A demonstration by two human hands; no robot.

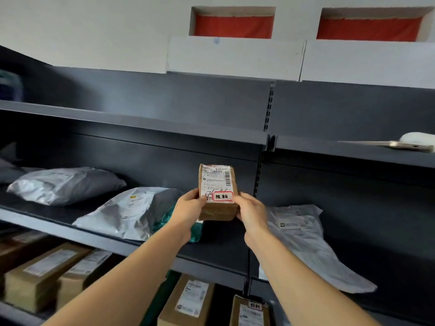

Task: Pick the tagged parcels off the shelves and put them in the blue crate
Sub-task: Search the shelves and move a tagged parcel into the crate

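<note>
A small brown cardboard parcel [217,184] with a white shipping label and a red-bordered tag with handwriting is held up in front of the middle shelf [70,228]. My left hand [188,208] grips its left edge and my right hand [249,210] grips its right edge. The parcel is upright and lifted off the shelf. The blue crate is not in view.
Grey and white poly mailers [68,184] [127,212] lie on the middle shelf at left, a green bag [196,231] behind my left wrist, another white mailer [306,245] at right. Cardboard boxes [42,274] [190,300] fill the lower shelf; one box [251,311] bears a red tag. A flat device [400,144] rests on the upper right shelf.
</note>
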